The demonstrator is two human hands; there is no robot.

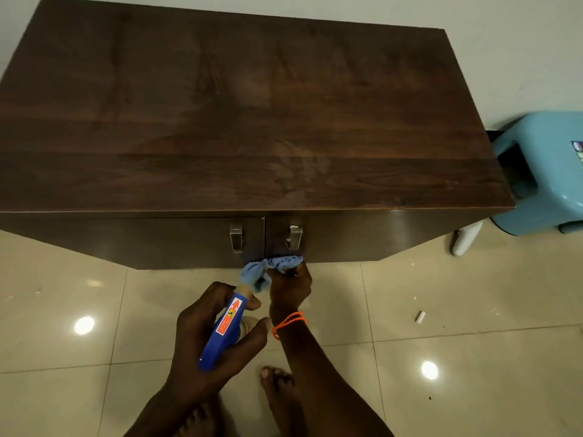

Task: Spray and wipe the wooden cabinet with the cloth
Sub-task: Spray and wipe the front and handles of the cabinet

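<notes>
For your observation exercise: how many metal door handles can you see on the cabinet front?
2: the left handle on the left door, the right handle on the right door, either side of the centre gap. None seems hidden.

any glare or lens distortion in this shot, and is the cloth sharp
Head view: two bright ceiling-light reflections glare off the glossy floor tiles; the wide lens bows the cabinet edges; the room is dim, and the blue cloth in the right hand looks slightly soft; the spray bottle label in the left hand stays legible.
</notes>
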